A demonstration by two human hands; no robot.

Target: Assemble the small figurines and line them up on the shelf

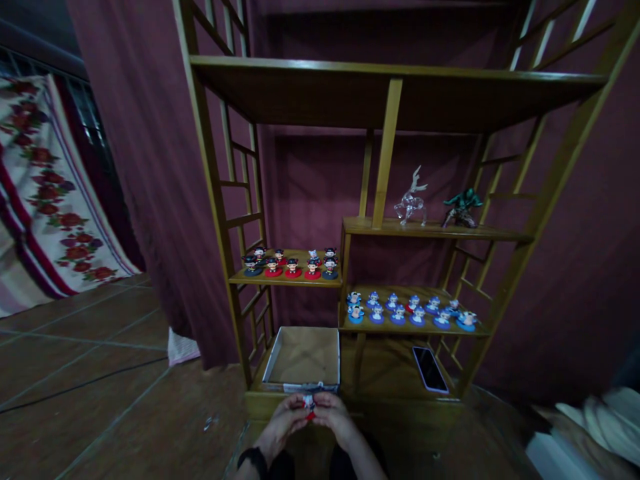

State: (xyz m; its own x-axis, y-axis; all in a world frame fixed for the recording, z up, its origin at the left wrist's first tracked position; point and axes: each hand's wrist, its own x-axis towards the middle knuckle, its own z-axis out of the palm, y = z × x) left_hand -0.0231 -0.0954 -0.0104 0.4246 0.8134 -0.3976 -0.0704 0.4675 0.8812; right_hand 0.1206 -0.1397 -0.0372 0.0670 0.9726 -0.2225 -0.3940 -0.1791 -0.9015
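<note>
Between the fingertips of both hands is a small figurine (309, 403) with a white upper part and a red base. My left hand (287, 419) grips it from the left, and my right hand (331, 411) closes on it from the right. Both are low in the view, in front of an open cardboard box (303, 357) whose brown inside shows. On the left shelf above stand several figurines (293, 268) on red and dark bases. The lower right shelf carries several more figurines (397, 314), mostly on blue and purple bases.
A wooden shelf unit (400, 70) spans the view. A clear dancer-like statuette (411, 203) and a dark green crouching statuette (463, 208) stand on the upper right shelf. A phone (430, 369) lies on the bottom board. A purple curtain (145, 167) hangs at left.
</note>
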